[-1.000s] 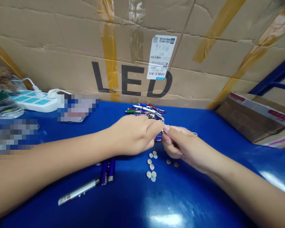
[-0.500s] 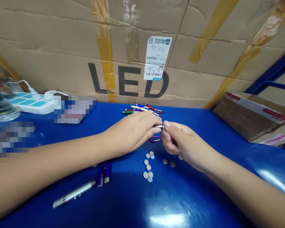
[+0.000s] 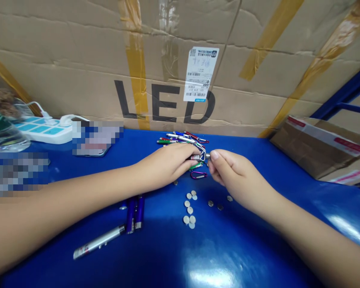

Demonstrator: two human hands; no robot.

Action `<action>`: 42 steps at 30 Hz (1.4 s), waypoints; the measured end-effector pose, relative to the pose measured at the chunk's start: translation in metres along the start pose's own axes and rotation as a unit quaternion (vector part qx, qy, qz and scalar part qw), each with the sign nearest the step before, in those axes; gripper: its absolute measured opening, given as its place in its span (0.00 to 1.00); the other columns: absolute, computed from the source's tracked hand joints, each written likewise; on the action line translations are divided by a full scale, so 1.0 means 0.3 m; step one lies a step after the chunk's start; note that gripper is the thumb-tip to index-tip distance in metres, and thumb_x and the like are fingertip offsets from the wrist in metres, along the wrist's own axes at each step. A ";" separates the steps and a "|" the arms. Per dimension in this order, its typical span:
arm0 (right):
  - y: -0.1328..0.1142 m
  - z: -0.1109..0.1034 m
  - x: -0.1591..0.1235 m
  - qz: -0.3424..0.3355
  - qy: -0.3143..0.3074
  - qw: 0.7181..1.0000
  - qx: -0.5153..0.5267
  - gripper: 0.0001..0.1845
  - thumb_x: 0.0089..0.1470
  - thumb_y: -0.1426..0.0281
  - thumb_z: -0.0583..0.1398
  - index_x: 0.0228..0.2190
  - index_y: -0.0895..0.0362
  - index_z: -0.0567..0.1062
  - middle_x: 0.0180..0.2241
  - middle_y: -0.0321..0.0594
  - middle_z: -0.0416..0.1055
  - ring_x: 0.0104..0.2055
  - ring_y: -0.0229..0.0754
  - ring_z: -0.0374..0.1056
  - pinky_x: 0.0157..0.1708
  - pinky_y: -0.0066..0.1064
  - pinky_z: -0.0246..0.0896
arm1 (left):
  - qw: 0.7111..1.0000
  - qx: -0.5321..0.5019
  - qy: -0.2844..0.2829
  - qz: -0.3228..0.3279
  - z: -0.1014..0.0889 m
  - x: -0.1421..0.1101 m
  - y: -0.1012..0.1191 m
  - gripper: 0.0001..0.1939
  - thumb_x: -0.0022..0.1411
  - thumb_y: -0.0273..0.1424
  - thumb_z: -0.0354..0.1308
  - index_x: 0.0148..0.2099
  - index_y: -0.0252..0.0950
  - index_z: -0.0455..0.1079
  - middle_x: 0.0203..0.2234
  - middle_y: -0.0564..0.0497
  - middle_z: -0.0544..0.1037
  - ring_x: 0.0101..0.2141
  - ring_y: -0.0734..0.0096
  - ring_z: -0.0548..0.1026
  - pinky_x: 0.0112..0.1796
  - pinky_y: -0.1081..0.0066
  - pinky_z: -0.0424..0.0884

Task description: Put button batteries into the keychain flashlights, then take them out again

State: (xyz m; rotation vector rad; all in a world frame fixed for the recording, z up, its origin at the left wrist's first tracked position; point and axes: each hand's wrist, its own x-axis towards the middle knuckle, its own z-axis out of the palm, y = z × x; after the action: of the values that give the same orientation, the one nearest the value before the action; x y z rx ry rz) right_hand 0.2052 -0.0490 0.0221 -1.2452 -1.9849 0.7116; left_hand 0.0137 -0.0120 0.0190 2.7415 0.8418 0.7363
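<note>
My left hand (image 3: 175, 162) is closed round the barrel of a small keychain penlight (image 3: 195, 157), most of it hidden by the fingers. At its right end, my right hand (image 3: 232, 168) pinches the metal end cap (image 3: 208, 156) between thumb and fingers. A silver clip (image 3: 203, 153) hangs at that end. Whether cap and barrel are joined, I cannot tell. Just behind my left hand lies a pile of coloured penlights (image 3: 181, 137) with clips. Below the hands are a purple carabiner (image 3: 199, 175) and several button cells (image 3: 190, 210).
Nearer me on the blue table (image 3: 156, 260) lie a silver penlight (image 3: 99, 241) and purple tubes (image 3: 131, 216). A power strip (image 3: 58, 134) and a phone (image 3: 108, 138) are at the left. A large carton (image 3: 90, 60) stands behind; a smaller box (image 3: 318, 148) is at the right.
My hands have shifted slightly, uncovering more of the penlight's end, its clip and the purple carabiner. The right hand still pinches the cap. The whole view has moved a little.
</note>
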 end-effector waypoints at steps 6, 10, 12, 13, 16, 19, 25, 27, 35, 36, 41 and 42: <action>0.005 -0.056 0.004 -0.040 -0.070 0.986 -0.148 0.22 0.64 0.60 0.45 0.22 0.55 0.63 0.20 0.33 0.63 0.23 0.35 0.58 0.25 0.28 0.53 | 0.986 -0.137 -0.015 -0.094 -0.018 0.005 -0.054 0.07 0.68 0.31 0.45 0.44 0.36 0.61 0.40 0.48 0.75 0.41 0.68 0.74 0.43 0.67 0.69; -0.007 -0.068 0.001 -0.037 -0.192 0.923 -0.331 0.21 0.64 0.61 0.46 0.25 0.55 0.69 0.26 0.39 0.72 0.27 0.40 0.65 0.29 0.31 0.55 | 0.970 -0.201 -0.011 -0.133 -0.065 0.007 -0.135 0.07 0.67 0.29 0.43 0.44 0.36 0.60 0.37 0.50 0.76 0.38 0.71 0.74 0.40 0.68 0.69; -0.014 -0.060 -0.001 -0.019 -0.210 0.888 -0.409 0.20 0.64 0.62 0.46 0.27 0.54 0.71 0.28 0.41 0.74 0.28 0.43 0.68 0.29 0.33 0.56 | 0.970 -0.167 -0.046 -0.169 -0.096 0.005 -0.165 0.08 0.65 0.30 0.43 0.44 0.37 0.61 0.32 0.52 0.74 0.32 0.72 0.72 0.35 0.70 0.68; -0.017 -0.053 -0.002 -0.014 -0.216 0.873 -0.437 0.20 0.64 0.63 0.46 0.27 0.54 0.72 0.28 0.41 0.75 0.28 0.44 0.69 0.29 0.33 0.56 | 0.971 -0.143 -0.066 -0.183 -0.113 0.005 -0.173 0.09 0.65 0.31 0.43 0.43 0.37 0.62 0.32 0.53 0.74 0.31 0.73 0.71 0.33 0.71 0.67; -0.019 -0.035 -0.003 -0.009 -0.233 0.850 -0.473 0.20 0.63 0.65 0.46 0.27 0.54 0.73 0.29 0.41 0.76 0.29 0.45 0.70 0.29 0.34 0.56 | 0.969 -0.061 -0.154 -0.186 -0.164 0.004 -0.176 0.10 0.64 0.36 0.48 0.41 0.37 0.67 0.33 0.52 0.74 0.31 0.72 0.71 0.31 0.73 0.64; -0.017 -0.021 0.001 -0.014 -0.236 0.851 -0.469 0.19 0.62 0.66 0.47 0.27 0.54 0.73 0.30 0.40 0.77 0.30 0.44 0.71 0.29 0.33 0.56 | 0.955 0.024 -0.247 -0.165 -0.203 0.001 -0.168 0.13 0.57 0.42 0.57 0.40 0.39 0.71 0.32 0.53 0.76 0.31 0.71 0.72 0.29 0.74 0.62; -0.019 -0.020 0.007 -0.019 -0.191 0.853 -0.486 0.18 0.61 0.60 0.49 0.28 0.53 0.74 0.26 0.40 0.75 0.26 0.44 0.69 0.23 0.31 0.50 | 0.938 0.093 -0.303 -0.139 -0.210 -0.013 -0.174 0.08 0.54 0.36 0.61 0.35 0.38 0.74 0.31 0.54 0.77 0.29 0.72 0.72 0.27 0.75 0.60; -0.019 -0.025 0.006 -0.031 -0.150 0.864 -0.480 0.18 0.61 0.59 0.50 0.29 0.54 0.74 0.26 0.41 0.75 0.25 0.44 0.69 0.22 0.31 0.50 | 0.950 0.074 -0.280 -0.117 -0.198 -0.012 -0.177 0.07 0.55 0.35 0.60 0.34 0.38 0.75 0.30 0.53 0.78 0.29 0.72 0.72 0.29 0.75 0.61; 0.012 -0.030 0.010 -0.143 0.061 0.962 -0.225 0.09 0.57 0.66 0.58 0.38 0.57 0.73 0.33 0.41 0.76 0.29 0.38 0.70 0.28 0.29 0.63 | 0.982 -0.163 -0.065 -0.070 -0.100 0.019 -0.092 0.11 0.61 0.36 0.58 0.44 0.37 0.74 0.36 0.52 0.78 0.36 0.73 0.74 0.37 0.74 0.66; 0.016 -0.028 0.011 -0.156 0.066 0.964 -0.205 0.08 0.56 0.67 0.59 0.37 0.56 0.73 0.33 0.40 0.76 0.28 0.37 0.70 0.28 0.29 0.63 | 0.976 -0.196 -0.053 -0.076 -0.083 0.020 -0.079 0.11 0.61 0.35 0.58 0.44 0.36 0.74 0.36 0.52 0.78 0.35 0.73 0.74 0.38 0.73 0.67; 0.033 -0.021 0.013 -0.229 0.081 0.949 -0.202 0.02 0.55 0.70 0.61 0.33 0.56 0.74 0.30 0.37 0.75 0.27 0.35 0.69 0.28 0.27 0.62 | 0.920 -0.363 -0.003 -0.147 -0.020 0.014 -0.041 0.11 0.58 0.34 0.61 0.41 0.34 0.73 0.28 0.54 0.75 0.29 0.77 0.71 0.33 0.74 0.68; 0.037 -0.021 0.013 -0.238 0.085 0.945 -0.210 0.02 0.56 0.70 0.61 0.33 0.56 0.74 0.30 0.37 0.75 0.28 0.35 0.69 0.28 0.27 0.62 | 0.906 -0.391 -0.004 -0.161 -0.013 0.012 -0.037 0.11 0.58 0.35 0.62 0.41 0.33 0.72 0.27 0.54 0.75 0.28 0.78 0.71 0.32 0.74 0.67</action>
State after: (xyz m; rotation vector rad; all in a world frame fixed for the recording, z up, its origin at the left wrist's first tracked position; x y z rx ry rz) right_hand 0.2148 -0.0407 0.0187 -0.9458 -2.2343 -0.0600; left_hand 0.0088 -0.0008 0.0205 1.8414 0.7494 0.7723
